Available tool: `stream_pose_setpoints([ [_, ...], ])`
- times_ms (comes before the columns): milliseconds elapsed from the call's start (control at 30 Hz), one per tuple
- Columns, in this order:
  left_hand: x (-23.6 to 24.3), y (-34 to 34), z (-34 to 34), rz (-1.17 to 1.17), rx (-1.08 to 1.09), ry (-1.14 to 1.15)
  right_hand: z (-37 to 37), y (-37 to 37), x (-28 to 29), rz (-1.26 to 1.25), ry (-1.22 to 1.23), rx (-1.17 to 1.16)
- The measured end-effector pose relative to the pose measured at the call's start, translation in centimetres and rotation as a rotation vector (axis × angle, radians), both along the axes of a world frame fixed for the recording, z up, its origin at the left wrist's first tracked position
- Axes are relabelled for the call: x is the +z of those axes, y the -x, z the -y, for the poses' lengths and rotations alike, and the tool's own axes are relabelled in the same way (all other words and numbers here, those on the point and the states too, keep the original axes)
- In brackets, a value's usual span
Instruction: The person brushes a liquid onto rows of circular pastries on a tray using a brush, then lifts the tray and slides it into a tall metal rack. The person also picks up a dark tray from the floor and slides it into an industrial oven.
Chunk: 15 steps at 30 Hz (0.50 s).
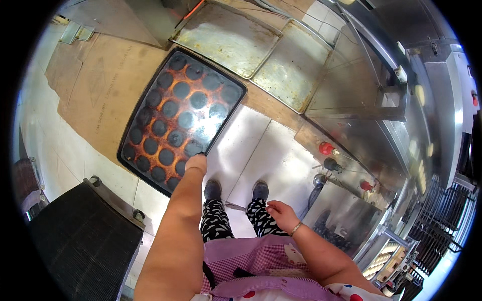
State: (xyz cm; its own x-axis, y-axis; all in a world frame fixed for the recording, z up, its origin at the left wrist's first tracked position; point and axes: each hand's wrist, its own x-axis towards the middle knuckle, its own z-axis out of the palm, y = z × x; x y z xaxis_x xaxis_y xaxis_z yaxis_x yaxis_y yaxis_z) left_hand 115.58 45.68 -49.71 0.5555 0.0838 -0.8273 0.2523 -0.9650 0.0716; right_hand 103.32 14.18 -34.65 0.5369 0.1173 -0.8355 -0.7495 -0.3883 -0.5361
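A large dark baking tray (159, 111) with a burnt orange-brown surface and rows of dark round marks lies at a slant over cardboard. My left hand (196, 163) is closed on the tray's near right edge, the fingertips mostly hidden. My right hand (281, 215) hangs over my patterned trousers near my right shoe, fingers loosely bent and apart, holding nothing. A bracelet circles my right wrist. Beyond the tray, two stained metal trays (225, 37) lie side by side.
Cardboard sheets (88, 80) cover floor tiles (251, 150). Steel equipment (351, 125) with red valves (326, 148) lines the right, above a steel panel (334, 210). A black wheeled rack (80, 236) stands at lower left. Dark racks (429, 226) appear at far right.
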Motion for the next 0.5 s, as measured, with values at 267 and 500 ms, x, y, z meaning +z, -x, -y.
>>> stream_pose_setpoints([
  [267, 2.2, -0.4, -0.6, 0.011, -0.041, 0.013, -0.4, -1.0, -0.8, 0.020, -0.049, -0.083],
  [500, 13.3, 0.5, 0.6, -0.035, -0.245, 0.359, -5.0, -3.7, -3.5, -0.014, -0.372, -0.217],
])
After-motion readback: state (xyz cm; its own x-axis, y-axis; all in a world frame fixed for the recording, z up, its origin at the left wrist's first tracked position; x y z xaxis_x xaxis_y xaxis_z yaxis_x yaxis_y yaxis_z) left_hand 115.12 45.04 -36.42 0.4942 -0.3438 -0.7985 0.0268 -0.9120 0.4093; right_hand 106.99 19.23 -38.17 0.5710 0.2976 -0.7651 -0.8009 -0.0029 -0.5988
